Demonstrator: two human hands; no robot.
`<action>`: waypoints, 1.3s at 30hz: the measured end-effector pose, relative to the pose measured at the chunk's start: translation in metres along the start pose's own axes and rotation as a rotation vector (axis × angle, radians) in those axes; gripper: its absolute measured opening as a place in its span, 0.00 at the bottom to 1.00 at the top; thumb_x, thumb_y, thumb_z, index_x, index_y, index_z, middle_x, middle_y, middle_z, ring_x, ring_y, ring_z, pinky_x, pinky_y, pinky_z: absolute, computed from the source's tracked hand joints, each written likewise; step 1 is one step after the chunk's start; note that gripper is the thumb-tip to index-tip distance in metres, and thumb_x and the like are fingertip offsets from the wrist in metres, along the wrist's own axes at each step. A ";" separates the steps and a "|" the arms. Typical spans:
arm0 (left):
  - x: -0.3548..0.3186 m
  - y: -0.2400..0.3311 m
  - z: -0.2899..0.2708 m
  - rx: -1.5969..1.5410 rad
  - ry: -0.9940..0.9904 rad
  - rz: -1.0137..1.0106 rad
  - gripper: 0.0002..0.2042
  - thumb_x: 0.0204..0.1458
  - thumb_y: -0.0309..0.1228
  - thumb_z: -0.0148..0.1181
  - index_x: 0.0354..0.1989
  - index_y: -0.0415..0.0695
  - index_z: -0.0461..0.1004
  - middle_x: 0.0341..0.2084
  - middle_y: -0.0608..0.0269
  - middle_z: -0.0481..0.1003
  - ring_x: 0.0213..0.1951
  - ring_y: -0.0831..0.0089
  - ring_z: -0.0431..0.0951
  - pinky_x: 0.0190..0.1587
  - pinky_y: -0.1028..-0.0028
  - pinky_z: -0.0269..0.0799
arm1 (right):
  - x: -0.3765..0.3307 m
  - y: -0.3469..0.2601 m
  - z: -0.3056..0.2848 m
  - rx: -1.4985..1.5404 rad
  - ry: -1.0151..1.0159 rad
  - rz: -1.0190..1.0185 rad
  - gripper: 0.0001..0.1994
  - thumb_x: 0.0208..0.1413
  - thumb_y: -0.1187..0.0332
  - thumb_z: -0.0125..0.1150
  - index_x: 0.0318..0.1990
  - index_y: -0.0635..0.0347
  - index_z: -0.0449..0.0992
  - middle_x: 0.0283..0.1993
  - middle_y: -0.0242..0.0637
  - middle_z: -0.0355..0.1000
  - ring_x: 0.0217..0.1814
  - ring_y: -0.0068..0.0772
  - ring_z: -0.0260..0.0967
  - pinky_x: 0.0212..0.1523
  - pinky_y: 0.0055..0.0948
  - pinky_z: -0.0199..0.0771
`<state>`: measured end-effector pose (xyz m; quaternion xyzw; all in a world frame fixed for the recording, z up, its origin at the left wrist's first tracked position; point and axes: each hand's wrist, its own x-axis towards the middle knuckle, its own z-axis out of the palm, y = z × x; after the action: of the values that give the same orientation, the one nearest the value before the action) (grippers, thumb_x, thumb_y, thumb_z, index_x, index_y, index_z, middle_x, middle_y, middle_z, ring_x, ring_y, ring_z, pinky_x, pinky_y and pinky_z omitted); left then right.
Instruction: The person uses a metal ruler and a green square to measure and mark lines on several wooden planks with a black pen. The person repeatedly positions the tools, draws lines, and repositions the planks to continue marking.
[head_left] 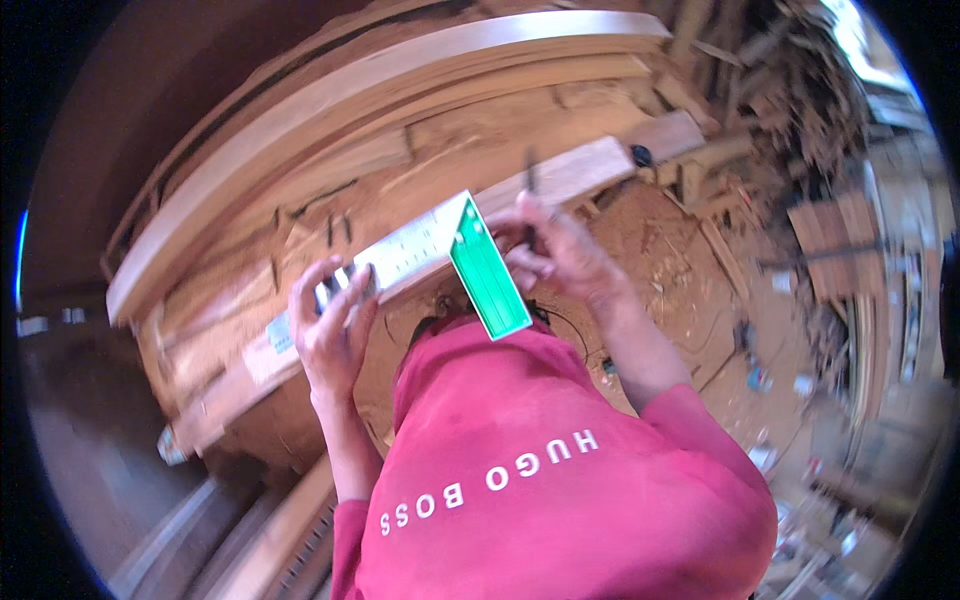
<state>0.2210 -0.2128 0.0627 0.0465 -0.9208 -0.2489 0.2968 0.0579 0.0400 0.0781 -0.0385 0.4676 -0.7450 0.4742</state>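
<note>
My left hand (335,335) grasps the green-handled, silver-bladed metal square (490,285), handle beside my right fingers, which pinch a slim dark stick (531,172). Pale wooden plank (575,172) beyond. Judgement: firm left grip should prevent blade twist.

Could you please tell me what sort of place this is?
It is probably a woodworking shop: there are long wooden boards, brown ground that seems strewn with sawdust, and a green-handled square.
</note>
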 end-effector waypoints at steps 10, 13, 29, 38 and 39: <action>0.035 0.048 0.064 -0.037 -0.086 0.265 0.38 0.32 0.45 0.79 0.58 0.54 0.72 0.58 0.59 0.66 0.65 0.54 0.62 0.69 0.46 0.49 | -0.096 0.000 -0.061 0.199 0.497 -0.586 0.18 0.60 0.51 0.62 0.43 0.58 0.75 0.31 0.36 0.77 0.27 0.21 0.74 0.24 0.20 0.73; 0.018 0.027 0.096 0.268 -0.407 0.168 0.50 0.31 0.47 0.79 0.67 0.53 0.61 0.58 0.54 0.66 0.65 0.52 0.62 0.66 0.47 0.52 | -0.129 -0.013 -0.077 0.142 0.885 -1.006 0.15 0.63 0.56 0.60 0.43 0.60 0.74 0.33 0.36 0.77 0.32 0.22 0.74 0.31 0.22 0.75; 0.066 -0.016 0.091 -0.105 -0.870 -0.178 0.31 0.46 0.27 0.65 0.63 0.44 0.69 0.45 0.48 0.74 0.41 0.59 0.78 0.46 0.63 0.75 | -0.147 0.011 -0.118 0.339 1.386 -1.241 0.12 0.59 0.60 0.65 0.45 0.54 0.74 0.32 0.31 0.76 0.30 0.18 0.71 0.28 0.21 0.70; 0.057 -0.009 0.109 0.187 -0.545 0.151 0.36 0.41 0.41 0.74 0.61 0.48 0.68 0.45 0.51 0.75 0.44 0.53 0.79 0.46 0.59 0.74 | -0.141 0.020 -0.111 0.165 1.225 -1.266 0.13 0.60 0.64 0.64 0.49 0.58 0.72 0.39 0.34 0.77 0.33 0.15 0.69 0.29 0.20 0.67; 0.061 -0.017 0.116 0.102 -0.633 0.040 0.40 0.37 0.43 0.75 0.62 0.48 0.66 0.46 0.49 0.76 0.45 0.50 0.79 0.47 0.57 0.74 | -0.143 0.022 -0.112 0.169 1.149 -1.268 0.14 0.60 0.65 0.63 0.50 0.58 0.72 0.40 0.34 0.77 0.34 0.15 0.69 0.29 0.19 0.67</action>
<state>0.1037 -0.1919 0.0054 -0.0367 -0.9794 -0.1986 -0.0021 0.0943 0.2175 0.0544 0.1260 0.4683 -0.8054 -0.3407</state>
